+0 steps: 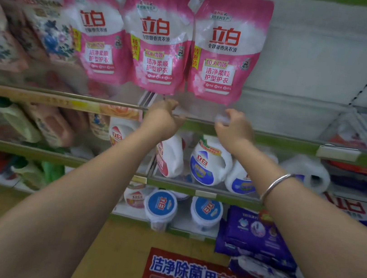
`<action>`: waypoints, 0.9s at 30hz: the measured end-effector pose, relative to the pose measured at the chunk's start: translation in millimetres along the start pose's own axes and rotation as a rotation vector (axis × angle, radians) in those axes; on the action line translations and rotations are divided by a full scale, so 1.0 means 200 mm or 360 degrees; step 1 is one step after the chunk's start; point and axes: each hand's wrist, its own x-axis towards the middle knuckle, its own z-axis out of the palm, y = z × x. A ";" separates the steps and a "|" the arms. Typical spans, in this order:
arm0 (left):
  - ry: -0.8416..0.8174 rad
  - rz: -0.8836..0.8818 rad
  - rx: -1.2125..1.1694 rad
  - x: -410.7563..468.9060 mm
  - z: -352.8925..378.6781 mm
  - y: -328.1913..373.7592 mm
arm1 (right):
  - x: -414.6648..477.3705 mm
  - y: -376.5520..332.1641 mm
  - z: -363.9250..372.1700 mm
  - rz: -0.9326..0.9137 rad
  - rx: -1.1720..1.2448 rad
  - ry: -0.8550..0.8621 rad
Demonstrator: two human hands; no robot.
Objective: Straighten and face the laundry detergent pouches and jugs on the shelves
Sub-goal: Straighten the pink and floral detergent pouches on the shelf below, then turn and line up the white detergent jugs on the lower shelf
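Above the curled fingers [175, 107]: pink plastic detergent pouch [224, 49], base gripped by left hand [161, 114] and right hand [233, 125]; likely mid-facing, next square it forward.

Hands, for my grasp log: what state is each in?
Left hand: grips the rightmost pink pouch by its bottom edge.
Right hand: grips the same pouch's bottom.

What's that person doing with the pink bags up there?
A person is tidying a shop shelf. The left hand and right hand hold the bottom corners of the rightmost pink detergent pouch, which stands facing front beside two matching pouches. White detergent jugs sit on the shelf below.
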 end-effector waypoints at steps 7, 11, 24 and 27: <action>0.0039 0.0004 -0.0141 -0.53 0.00 -0.01 | -0.54 0.02 -0.07 -0.0049 0.0073 -0.0105; 0.0046 -0.0015 -0.0116 -0.76 -0.06 -0.04 | -0.80 0.01 -0.11 -0.0031 0.0148 -0.0114; -0.0026 -0.0013 -0.0391 -1.31 -0.25 -0.15 | -1.39 -0.17 -0.18 0.0057 0.0292 -0.0010; -0.0064 0.0025 -0.0376 -1.46 -0.30 -0.26 | -1.56 -0.22 -0.14 0.0136 0.0305 -0.0040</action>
